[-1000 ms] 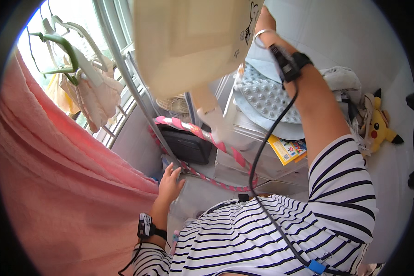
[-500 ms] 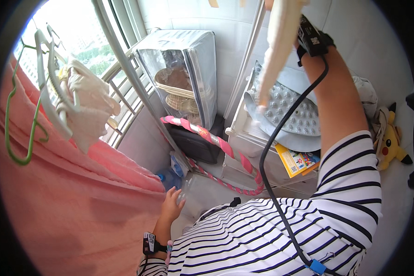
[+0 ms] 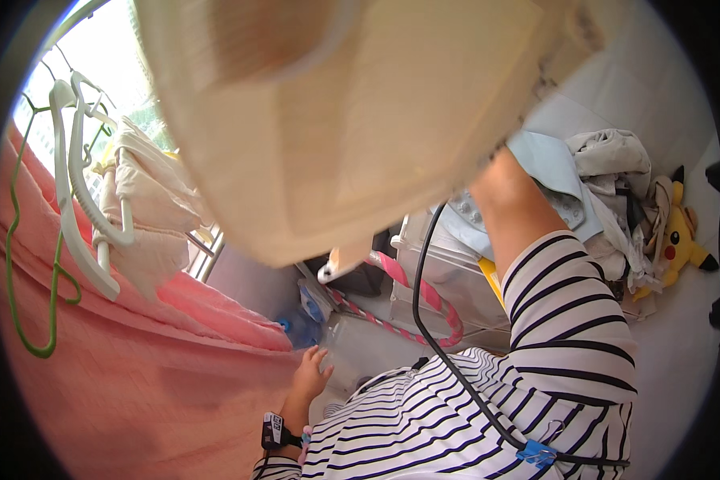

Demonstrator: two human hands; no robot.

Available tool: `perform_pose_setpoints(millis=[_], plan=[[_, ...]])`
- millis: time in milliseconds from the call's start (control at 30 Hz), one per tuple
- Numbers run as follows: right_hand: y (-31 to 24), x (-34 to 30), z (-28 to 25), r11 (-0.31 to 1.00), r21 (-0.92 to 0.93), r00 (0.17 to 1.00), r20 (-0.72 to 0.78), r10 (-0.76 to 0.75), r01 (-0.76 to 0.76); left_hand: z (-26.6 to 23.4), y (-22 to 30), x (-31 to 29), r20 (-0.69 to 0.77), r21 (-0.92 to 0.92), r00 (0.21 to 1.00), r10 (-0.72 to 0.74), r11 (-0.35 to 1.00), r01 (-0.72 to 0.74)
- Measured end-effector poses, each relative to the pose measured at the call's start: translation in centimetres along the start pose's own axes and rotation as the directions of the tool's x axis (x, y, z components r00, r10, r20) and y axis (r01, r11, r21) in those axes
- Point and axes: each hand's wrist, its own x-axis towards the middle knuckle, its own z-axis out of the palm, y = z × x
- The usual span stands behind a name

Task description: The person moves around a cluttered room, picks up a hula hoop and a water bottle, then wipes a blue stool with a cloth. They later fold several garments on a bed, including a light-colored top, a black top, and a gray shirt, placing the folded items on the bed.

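A large cream-coloured panel [image 3: 376,136] with rounded edges fills the upper middle, close and blurred. A short leg-like piece with a white tip [image 3: 340,264] sticks out at its lower edge. My right forearm [image 3: 516,196] rises behind the panel, which my right hand holds up; its fingers are hidden. Low at the centre left, my left hand [image 3: 312,374] is empty, fingers apart, beside the pink cloth [image 3: 176,368]. A blue-tinted clear bottle [image 3: 302,326] stands just beyond it.
Green hanger [image 3: 52,320], white hangers [image 3: 80,232] and pale garments [image 3: 148,192] hang left by the window. A pink-and-silver hoop [image 3: 428,300] leans by a white drawer unit [image 3: 456,284]. Light-blue studded mat [image 3: 552,168], clothes [image 3: 612,160] and yellow plush toy [image 3: 680,240] lie right. A black cable [image 3: 418,296] crosses my front.
The cream panel has swung from edge-on at the upper right to broad across the upper middle, covering the clear storage cover. My right arm has moved left; my left hand has barely shifted.
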Motion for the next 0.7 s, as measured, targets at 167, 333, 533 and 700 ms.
perform_pose_setpoints(millis=[167, 333, 533, 700], plan=[[1.0, -2.2, 0.5, 0.998, 0.017, 0.998, 0.026, 0.063, -0.063, 0.4, -0.9, -0.2, 0.030, -0.065, 0.999, 0.018, 0.998, -0.016], [2.1, -9.4, 0.8, 0.988, 0.053, 0.986, 0.091, 0.141, -0.146, -0.9, -0.4, 2.3, 0.102, -0.046, 0.975, 0.198, 0.980, -0.194], [6.4, -25.6, 0.1, 0.923, 0.142, 0.926, 0.181, 0.330, -0.357, -2.3, 4.9, 10.0, 0.343, -0.096, 0.828, 0.444, 0.893, -0.440], [16.5, -50.1, -7.3, 0.812, 0.079, 0.755, -0.326, 0.569, -0.578, 2.4, 9.3, 14.3, 0.540, -0.138, 0.458, 0.706, 0.612, -0.779]])
